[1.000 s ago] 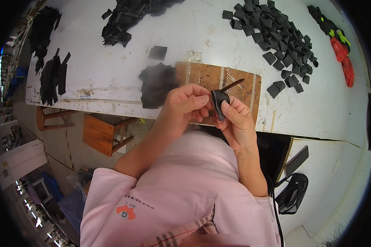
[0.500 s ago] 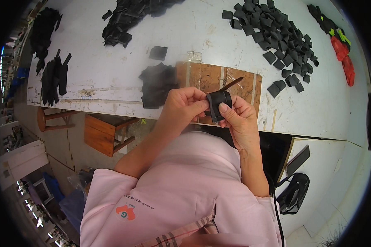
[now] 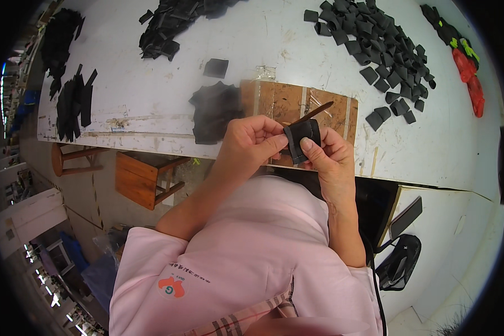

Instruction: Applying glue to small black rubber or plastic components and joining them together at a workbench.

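Note:
Both my hands hold a small folded piece of black fabric [image 3: 306,136] with a stitched edge, above the near part of a brown board. My left hand [image 3: 256,139] pinches its left edge between thumb and fingers. Across from it, my right hand [image 3: 331,152] grips the right side, thumb pressed flat on the front. A slim brown pointed stick [image 3: 317,112] sticks out behind the piece, slanting up to the right. Its lower end is hidden near my left fingertips, so I cannot tell whether that hand holds it.
The taped brown board [image 3: 269,98] lies on the white table [image 3: 274,42]. Left of it are a stack of black pieces [image 3: 215,112] and one single square [image 3: 216,68]. Black heaps lie far left and back; many folded pieces [image 3: 392,61] lie right. A wooden stool [image 3: 137,179] stands below.
The black piece has moved slightly right and tilted in my hands. More of the brown stick shows behind it. Both hands keep their grip.

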`<state>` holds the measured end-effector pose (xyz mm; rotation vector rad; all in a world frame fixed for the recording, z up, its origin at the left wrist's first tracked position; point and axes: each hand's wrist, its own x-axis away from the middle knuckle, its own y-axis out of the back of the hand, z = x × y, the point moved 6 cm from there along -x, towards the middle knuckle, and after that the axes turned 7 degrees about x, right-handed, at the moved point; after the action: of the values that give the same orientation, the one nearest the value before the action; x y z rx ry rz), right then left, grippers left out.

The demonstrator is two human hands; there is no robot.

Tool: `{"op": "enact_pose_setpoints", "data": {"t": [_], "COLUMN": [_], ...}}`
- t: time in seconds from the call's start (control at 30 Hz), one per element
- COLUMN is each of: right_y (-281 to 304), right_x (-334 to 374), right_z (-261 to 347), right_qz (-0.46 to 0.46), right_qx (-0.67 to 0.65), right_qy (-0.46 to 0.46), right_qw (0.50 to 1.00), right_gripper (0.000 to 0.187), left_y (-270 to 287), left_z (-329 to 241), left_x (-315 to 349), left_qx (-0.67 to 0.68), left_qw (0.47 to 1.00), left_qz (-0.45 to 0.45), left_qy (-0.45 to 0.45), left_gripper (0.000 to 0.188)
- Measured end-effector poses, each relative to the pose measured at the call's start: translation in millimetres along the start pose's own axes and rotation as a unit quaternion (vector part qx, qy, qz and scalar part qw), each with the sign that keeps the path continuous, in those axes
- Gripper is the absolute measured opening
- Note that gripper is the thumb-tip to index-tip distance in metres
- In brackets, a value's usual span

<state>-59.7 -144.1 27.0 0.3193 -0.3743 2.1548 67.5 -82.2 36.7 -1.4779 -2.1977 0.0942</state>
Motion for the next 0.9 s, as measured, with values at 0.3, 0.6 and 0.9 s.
{"op": "enact_pose_setpoints", "data": {"t": [0.3,0.6,0.9], "right_y": [-4,-4,-27], "right_x": [-2,19,13], "right_z": [-1,25,29], "right_qz": [0.005,-0.075,-0.117], "right_qx": [0.069,0.254,0.523], "right_qy": [0.015,0.246,0.365], "right_qw": [0.998,0.932,0.762], "right_gripper": [0.011,0.014,0.01], "left_y": [8,-25,-22], "left_z": [4,-8,-12], "left_x": [1,7,15], "left_qx": [-0.086,-0.197,-0.254], "left_qw": [0.994,0.961,0.862], "left_qz": [-0.033,-0.003,-0.163], "left_qy": [-0.051,-0.195,-0.409], "left_gripper": [0.008,0.008,0.009]}}
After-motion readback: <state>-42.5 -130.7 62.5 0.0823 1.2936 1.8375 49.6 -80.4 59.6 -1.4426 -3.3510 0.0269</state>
